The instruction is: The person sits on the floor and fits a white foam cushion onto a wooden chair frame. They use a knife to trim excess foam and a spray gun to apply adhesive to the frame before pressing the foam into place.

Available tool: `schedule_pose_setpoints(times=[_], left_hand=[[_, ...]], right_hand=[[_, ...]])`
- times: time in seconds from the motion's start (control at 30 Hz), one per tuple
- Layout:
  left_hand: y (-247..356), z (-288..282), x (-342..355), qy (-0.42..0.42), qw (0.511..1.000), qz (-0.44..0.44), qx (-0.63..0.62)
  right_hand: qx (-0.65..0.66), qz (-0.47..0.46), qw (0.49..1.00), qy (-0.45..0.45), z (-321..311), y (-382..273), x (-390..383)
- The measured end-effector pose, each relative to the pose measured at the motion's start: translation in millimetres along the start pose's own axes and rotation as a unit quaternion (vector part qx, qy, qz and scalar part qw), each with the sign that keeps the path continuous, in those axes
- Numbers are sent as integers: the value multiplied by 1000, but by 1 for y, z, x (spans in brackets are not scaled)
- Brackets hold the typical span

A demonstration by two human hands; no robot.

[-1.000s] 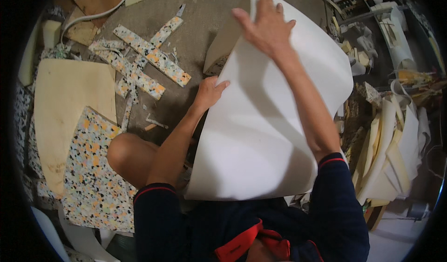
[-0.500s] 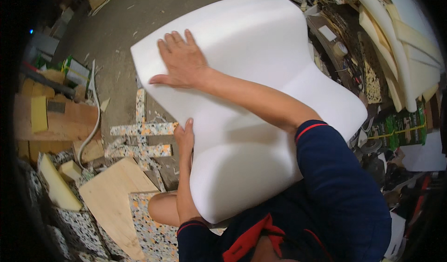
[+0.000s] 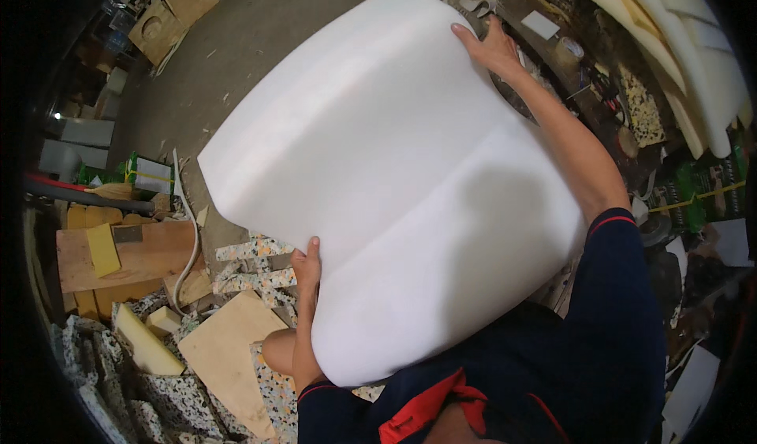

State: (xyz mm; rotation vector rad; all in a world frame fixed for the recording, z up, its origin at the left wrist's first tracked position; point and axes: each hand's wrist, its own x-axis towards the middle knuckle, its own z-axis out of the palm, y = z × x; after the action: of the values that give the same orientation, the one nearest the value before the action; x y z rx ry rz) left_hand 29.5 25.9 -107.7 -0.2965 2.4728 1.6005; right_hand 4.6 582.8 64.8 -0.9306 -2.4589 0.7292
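A large white foam piece [image 3: 371, 160], smooth and curved with narrowed sides, spans the middle in front of my body. My left hand [image 3: 306, 264] grips its left edge at the narrowed part, thumb on top and fingers hidden beneath. At the far right edge, my right hand [image 3: 490, 48] holds the foam with the thumb over the top face and the other fingers around the side. A broad shadow lies across the near right part of the foam. Whatever supports the piece underneath is hidden.
Speckled foam strips [image 3: 256, 263] and a plywood board [image 3: 229, 353] lie at the left, with yellow foam offcuts [image 3: 146, 341] beside them. A tool-strewn bench [image 3: 552, 50] with a tape roll [image 3: 569, 48] stands at right. Cream foam sheets [image 3: 678, 50] lean at far right.
My right hand has gone from lying flat on the foam's far left to gripping its far right edge. The foam has turned and shifted left; my left hand stays at its left edge.
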Motion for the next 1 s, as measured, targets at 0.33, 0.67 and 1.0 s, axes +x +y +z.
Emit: schedule_pose_setpoints(times=[0.33,0.67,1.0], left_hand=[[260,-60,-60,-87,742,35,664],[408,194,119,-41,760,433,483],[391,229,97,-80,738,482,466]], right_hand=[[338,-6,913,-226,-7,59,-22],[356,-64,909,-206,-22,36,-3],[390,-197,885,-157,-25,61,-51]])
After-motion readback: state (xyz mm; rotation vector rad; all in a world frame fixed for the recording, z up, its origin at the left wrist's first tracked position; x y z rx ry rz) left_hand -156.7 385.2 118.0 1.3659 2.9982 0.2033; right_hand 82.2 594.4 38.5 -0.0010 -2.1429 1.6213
